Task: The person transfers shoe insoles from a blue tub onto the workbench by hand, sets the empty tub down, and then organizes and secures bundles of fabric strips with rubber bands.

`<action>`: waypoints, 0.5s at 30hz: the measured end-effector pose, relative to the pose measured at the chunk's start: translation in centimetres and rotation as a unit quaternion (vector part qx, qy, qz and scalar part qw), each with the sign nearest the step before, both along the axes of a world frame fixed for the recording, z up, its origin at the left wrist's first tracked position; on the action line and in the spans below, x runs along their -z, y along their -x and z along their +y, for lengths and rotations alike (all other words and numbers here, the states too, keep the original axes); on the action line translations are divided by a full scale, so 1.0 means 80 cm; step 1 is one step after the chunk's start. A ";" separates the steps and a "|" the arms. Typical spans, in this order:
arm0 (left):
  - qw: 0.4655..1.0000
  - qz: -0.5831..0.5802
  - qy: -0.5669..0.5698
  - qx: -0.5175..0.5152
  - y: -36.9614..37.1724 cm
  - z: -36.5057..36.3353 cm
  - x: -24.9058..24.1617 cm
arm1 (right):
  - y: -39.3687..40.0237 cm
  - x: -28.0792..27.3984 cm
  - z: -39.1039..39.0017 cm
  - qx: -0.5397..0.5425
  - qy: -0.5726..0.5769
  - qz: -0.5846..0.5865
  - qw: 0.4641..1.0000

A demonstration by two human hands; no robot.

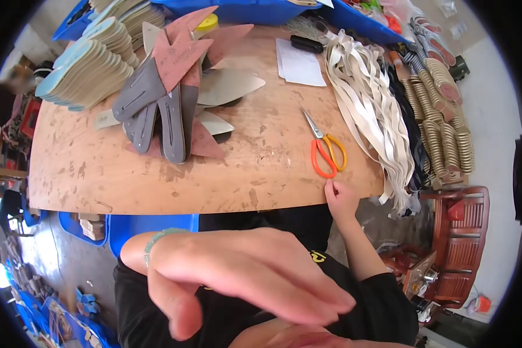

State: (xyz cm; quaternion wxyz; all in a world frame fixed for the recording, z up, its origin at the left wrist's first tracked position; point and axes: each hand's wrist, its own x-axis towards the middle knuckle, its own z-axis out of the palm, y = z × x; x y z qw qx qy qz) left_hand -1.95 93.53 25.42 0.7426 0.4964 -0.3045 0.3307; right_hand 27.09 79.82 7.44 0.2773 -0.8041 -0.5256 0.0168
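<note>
My left hand (243, 269), with a pale green bracelet at its wrist, is raised close to the camera. Its fingers stretch out and nothing is in them. At the table's front edge rests my right hand (340, 200), its fingers curled; whether they hold anything is hidden. Just beyond it lie scissors (323, 152) with red and yellow handles, blades pointing away. Grey shoe-shaped pieces (177, 122) and reddish pieces (180, 55) lie in a pile on the left of the wooden table (261, 185).
Stacked insole shapes (90, 69) stand at the back left. White papers (300, 64) and a black case (307, 44) lie at the back. Long white strips (368, 98) hang over the right edge. A wooden bench (461, 249) stands at right, a person (6, 95) at far left.
</note>
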 end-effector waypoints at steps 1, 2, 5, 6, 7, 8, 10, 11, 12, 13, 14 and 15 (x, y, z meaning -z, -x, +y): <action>0.999 0.020 -0.024 0.026 0.001 0.012 0.016 | 0.001 -0.005 0.004 -0.001 -0.005 0.056 0.998; 0.997 0.074 -0.018 -0.012 0.003 0.011 0.019 | 0.002 -0.012 0.007 -0.003 -0.009 0.112 0.994; 0.953 0.253 -0.062 -0.156 0.002 0.009 0.041 | 0.001 -0.039 0.033 -0.031 -0.058 0.181 0.981; 0.916 0.325 -0.103 -0.213 -0.001 0.010 0.046 | -0.002 -0.050 0.046 -0.044 -0.079 0.188 0.978; 0.894 0.359 -0.131 -0.235 -0.006 0.010 0.053 | -0.004 -0.064 0.064 -0.032 -0.065 0.199 0.977; 0.869 0.392 -0.158 -0.255 -0.011 0.009 0.062 | -0.008 -0.078 0.083 -0.021 -0.050 0.211 0.976; 0.831 0.428 -0.198 -0.295 -0.021 0.011 0.079 | -0.020 -0.098 0.125 -0.068 -0.036 0.242 0.967; 0.819 0.431 -0.210 -0.315 -0.025 0.013 0.088 | -0.029 -0.097 0.148 -0.082 -0.035 0.238 0.967; 0.805 0.436 -0.219 -0.336 -0.026 0.014 0.093 | -0.036 -0.094 0.171 -0.099 -0.033 0.236 0.966; 0.782 0.412 -0.255 -0.393 -0.027 0.021 0.094 | -0.037 -0.090 0.188 -0.119 -0.032 0.234 0.964; 0.753 0.387 -0.289 -0.447 -0.027 0.033 0.094 | -0.032 -0.087 0.197 -0.146 -0.030 0.240 0.959; 0.718 0.362 -0.322 -0.500 -0.025 0.047 0.093 | -0.024 -0.084 0.203 -0.174 -0.028 0.246 0.953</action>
